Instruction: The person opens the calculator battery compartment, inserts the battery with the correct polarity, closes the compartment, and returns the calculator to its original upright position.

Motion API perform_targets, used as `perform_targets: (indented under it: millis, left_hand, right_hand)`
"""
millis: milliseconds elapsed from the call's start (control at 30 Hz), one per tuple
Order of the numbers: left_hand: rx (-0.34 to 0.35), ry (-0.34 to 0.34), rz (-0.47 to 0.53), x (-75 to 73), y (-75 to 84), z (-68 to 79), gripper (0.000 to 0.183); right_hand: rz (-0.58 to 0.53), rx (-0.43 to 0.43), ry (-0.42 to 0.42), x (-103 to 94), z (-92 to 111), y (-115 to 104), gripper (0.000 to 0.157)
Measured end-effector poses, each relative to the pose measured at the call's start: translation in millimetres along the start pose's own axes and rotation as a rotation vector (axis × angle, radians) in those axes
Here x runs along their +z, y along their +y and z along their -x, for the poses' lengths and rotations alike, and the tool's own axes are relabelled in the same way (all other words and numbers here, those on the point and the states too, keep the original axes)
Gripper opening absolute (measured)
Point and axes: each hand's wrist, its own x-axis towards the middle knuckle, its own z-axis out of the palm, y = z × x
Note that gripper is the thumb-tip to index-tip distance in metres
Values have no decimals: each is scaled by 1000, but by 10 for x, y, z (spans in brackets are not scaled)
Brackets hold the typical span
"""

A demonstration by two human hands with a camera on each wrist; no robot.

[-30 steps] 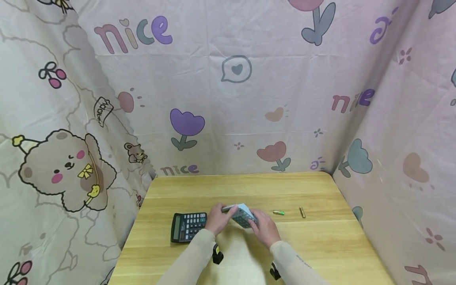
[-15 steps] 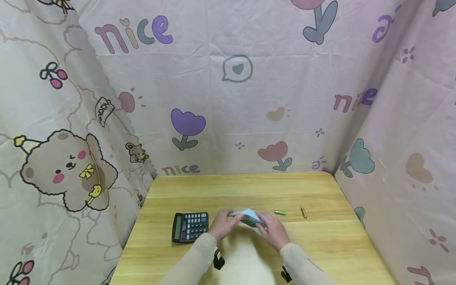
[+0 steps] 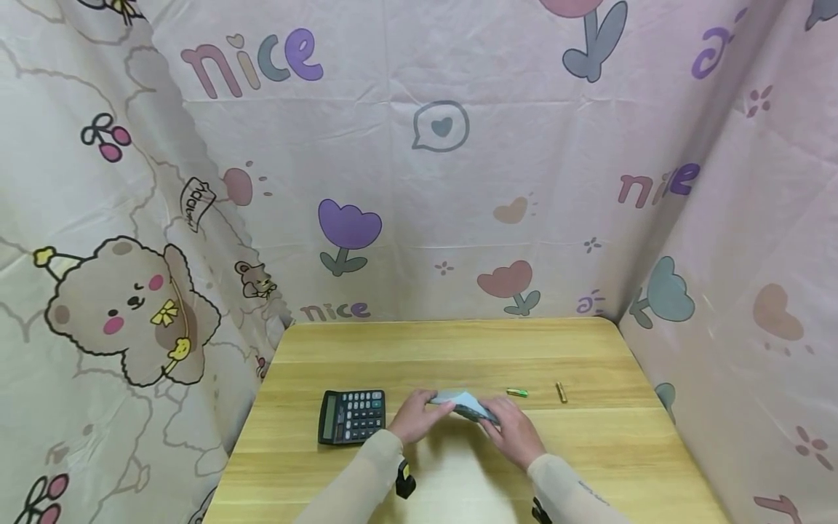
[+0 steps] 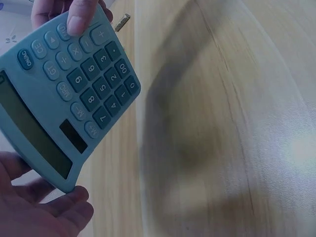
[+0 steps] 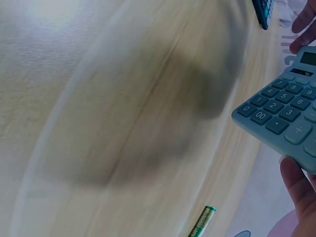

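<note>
Both hands hold a light blue calculator (image 3: 466,405) above the table, tilted so the head view catches mainly its edge. My left hand (image 3: 416,418) grips the display end; in the left wrist view its fingers (image 4: 74,210) lie at the corner beside the screen. At the opposite end, my right hand (image 3: 516,431) pinches the keypad side, its thumb (image 4: 81,15) on top near the keys. The keys and the dark screen face the wrist cameras. Part of the right hand is cut off in the right wrist view.
A black desk calculator (image 3: 351,417) lies left of my hands. Beyond the right hand are a green battery (image 3: 517,392) and a gold-coloured battery (image 3: 561,392) on the wooden table (image 3: 445,342). Printed curtains (image 3: 406,189) hang behind and at both sides.
Both hands have shifted right with the light blue calculator. Its key face, visible from the head a second ago, has tipped away to a thin edge. The batteries and black calculator stay put.
</note>
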Motion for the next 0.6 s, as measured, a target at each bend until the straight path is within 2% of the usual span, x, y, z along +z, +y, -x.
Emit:
perform_targets:
  millis: [167, 400, 600]
  left_hand:
    - [22, -21, 3, 27, -25, 6, 81]
    - [89, -43, -28, 77, -74, 5, 78]
    - [126, -47, -27, 103, -119, 13, 74]
  right_hand:
    - [11, 9, -22, 3, 71, 23, 34]
    - [0, 13, -30, -5, 132, 47, 30]
    - [8, -13, -28, -11, 170, 70, 36]
